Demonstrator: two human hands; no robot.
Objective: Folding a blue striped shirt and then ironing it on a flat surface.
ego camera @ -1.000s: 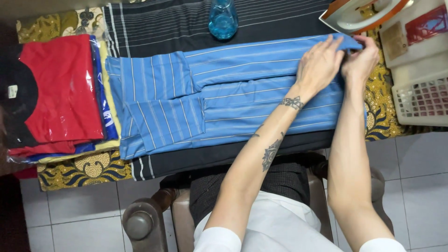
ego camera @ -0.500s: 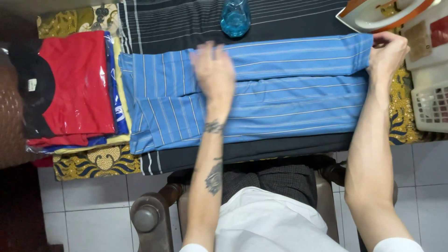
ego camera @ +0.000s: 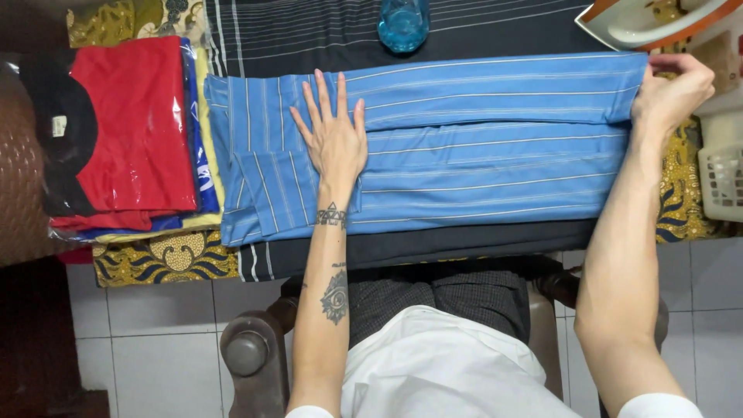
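A blue shirt with thin white stripes [ego camera: 480,155] lies folded lengthwise on a dark striped cloth [ego camera: 309,31] spread over the table. My left hand [ego camera: 334,135] rests flat on the shirt's left part, fingers spread, near the folded sleeve. My right hand [ego camera: 672,91] pinches the shirt's right end at its upper corner.
A stack of folded clothes in clear plastic, red on top [ego camera: 131,124], lies at the left. A blue glass bottle [ego camera: 403,23] stands behind the shirt. An iron [ego camera: 650,19] and a white basket [ego camera: 724,182] are at the right. A chair arm [ego camera: 248,352] is below.
My left hand left the shirt's right end, slid across to the left part and now lies flat there. My right hand stayed at the right end.
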